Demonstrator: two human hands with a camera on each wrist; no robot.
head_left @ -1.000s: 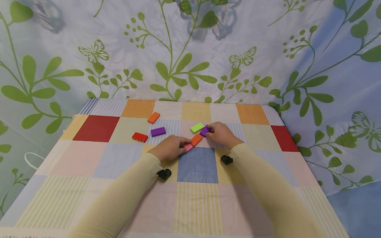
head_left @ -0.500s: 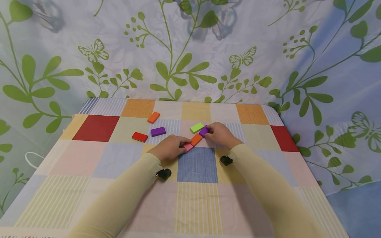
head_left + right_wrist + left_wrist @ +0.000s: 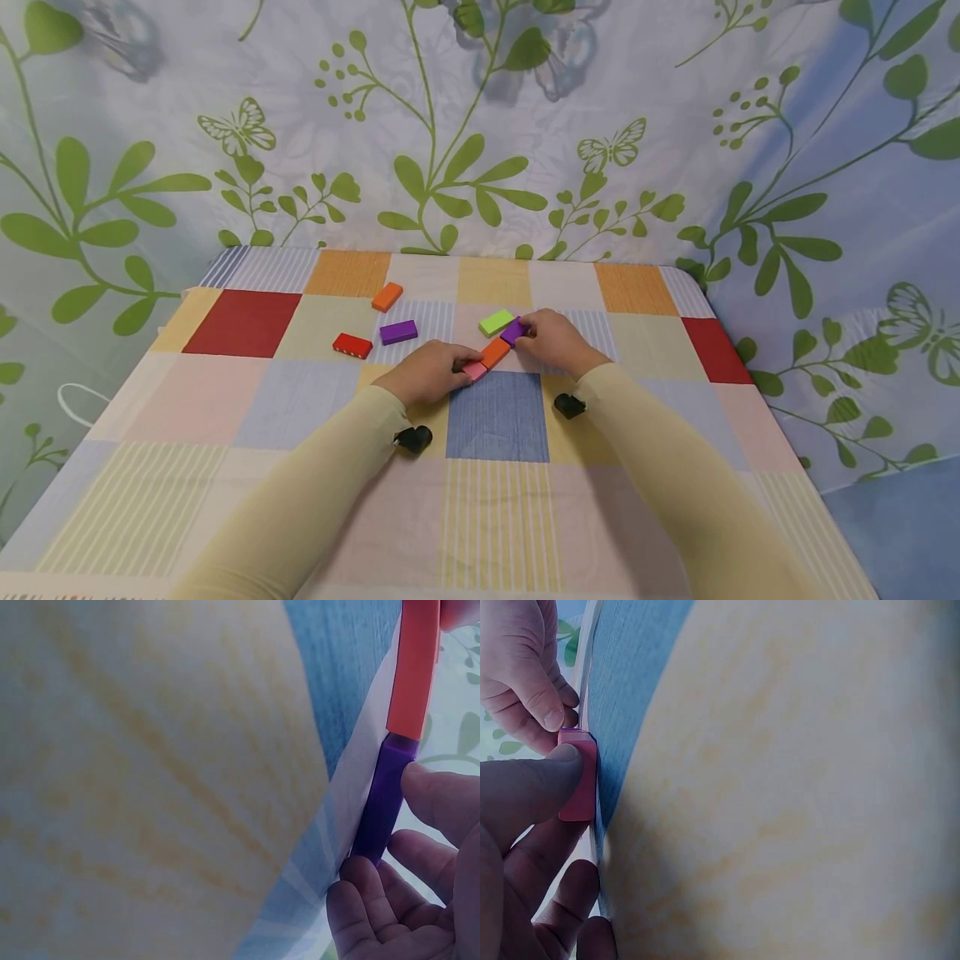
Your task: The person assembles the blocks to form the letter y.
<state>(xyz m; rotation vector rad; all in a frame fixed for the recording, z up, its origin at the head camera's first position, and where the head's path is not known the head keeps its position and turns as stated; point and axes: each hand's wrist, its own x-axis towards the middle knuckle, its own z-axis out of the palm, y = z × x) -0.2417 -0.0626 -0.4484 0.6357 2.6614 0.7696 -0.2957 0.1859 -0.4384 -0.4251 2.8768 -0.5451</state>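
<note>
Blocks meet end to end near the middle of the checked tablecloth, forming a short diagonal run of 3: a pink block nearest the person, an orange block in the middle, and a purple block farthest out, the line rising from lower left to upper right in the head view. The left hand sits at the near end, its thumb and fingers pinching the pink block, as the left wrist view confirms with a thumb pressed flat on that block's side. The right hand sits at the far end with its fingers curled round the purple block; the right wrist view shows that block butted against the orange one, fingertips on its outer side. So each hand holds 1 end of the row, and the orange piece lies free between them, touched by neither as far as I can tell. The row's long axis runs from one hand to the other, and the right hand is nearer the green block, which lies just beyond the purple one, close by but whether touching I cannot tell. Off to the left, well apart from both hands, lie 3 loose pieces: a red block, a second purple block and a second orange block.
</note>
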